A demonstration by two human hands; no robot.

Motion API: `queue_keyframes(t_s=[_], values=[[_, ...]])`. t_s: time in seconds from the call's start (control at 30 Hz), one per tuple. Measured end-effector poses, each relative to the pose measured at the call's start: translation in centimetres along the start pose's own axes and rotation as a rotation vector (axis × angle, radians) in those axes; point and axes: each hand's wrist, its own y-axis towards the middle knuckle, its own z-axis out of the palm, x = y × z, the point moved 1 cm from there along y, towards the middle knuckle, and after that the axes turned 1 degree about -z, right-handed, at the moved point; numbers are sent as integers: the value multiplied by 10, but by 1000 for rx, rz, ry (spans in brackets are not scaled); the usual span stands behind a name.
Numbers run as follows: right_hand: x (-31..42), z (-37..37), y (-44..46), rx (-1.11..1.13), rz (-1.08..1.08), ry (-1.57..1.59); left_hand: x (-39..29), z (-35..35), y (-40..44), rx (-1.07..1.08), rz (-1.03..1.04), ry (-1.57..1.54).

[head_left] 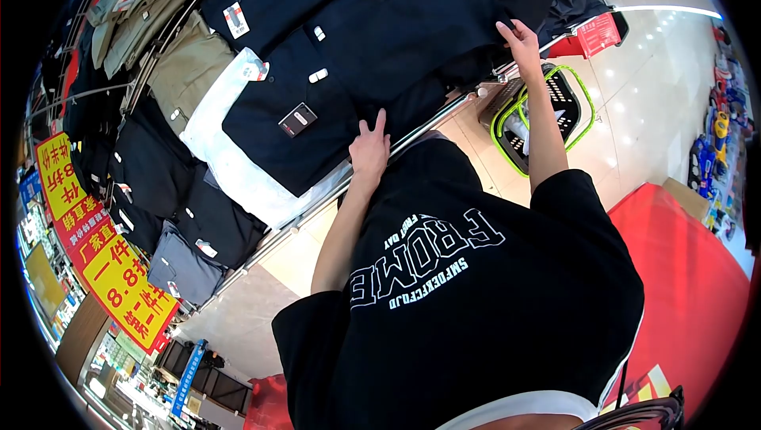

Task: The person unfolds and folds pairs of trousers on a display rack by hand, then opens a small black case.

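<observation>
Black trousers (412, 30) lie stretched out across the rack, over other folded garments. At their right end, my right hand (519, 42) pinches the edge of the dark cloth between thumb and fingers. My left hand (371, 145) rests on the lower edge of the black cloth near the rack's front rail, its fingers apart. A dark tag (297, 120) lies on the black fabric left of my left hand. Under the black cloth, a white garment (226, 168) shows at the left.
A black basket with green rims (587, 105) stands on the floor at the right of the rack. Folded dark clothes (154, 156) and khaki trousers (190, 65) lie at the left. A red and yellow sign (107, 252) hangs at the left edge.
</observation>
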Motion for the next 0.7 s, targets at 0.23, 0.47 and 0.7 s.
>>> queue_keyframes(t_s=[0.23, 0.47, 0.7], values=[[1, -1, 0, 3, 18, 6, -5, 2, 6, 13, 94, 91], [6, -1, -4, 45, -3, 25, 16, 23, 4, 17, 61, 210], [32, -2, 20, -113, 80, 66, 79, -129, -20, -204, -65, -111]])
